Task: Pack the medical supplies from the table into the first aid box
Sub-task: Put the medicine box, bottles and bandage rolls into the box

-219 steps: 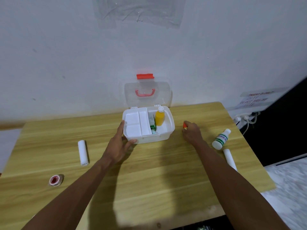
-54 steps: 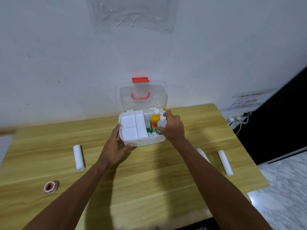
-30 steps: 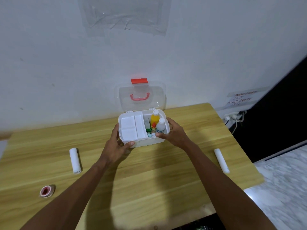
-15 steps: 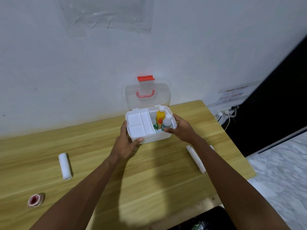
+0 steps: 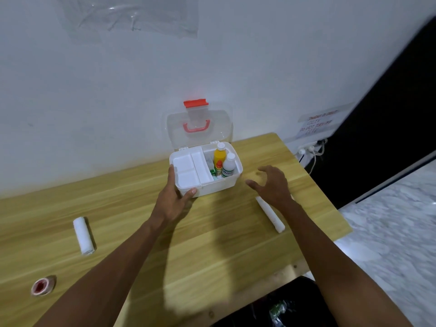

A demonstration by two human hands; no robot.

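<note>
Packing is partway. A yellow plastic bottle (image 5: 219,156) and a white plastic bottle (image 5: 228,167) stand in the right compartment of the white plastic first aid box (image 5: 217,187), whose lid is up. The left hand (image 5: 173,201) grips the box's front-left corner. The right hand (image 5: 271,182) hovers just beside the box, fingers (image 5: 264,169) spread and holding nothing. The likely next pick is the long white bandage roll (image 5: 270,214) beside the right forearm — a pinch round its middle. A shorter white roll (image 5: 83,236) and a red-cored tape ring (image 5: 41,285) lie far left on the pale wooden bench (image 5: 212,244) — white wall behind, marbled floor to the right.
</note>
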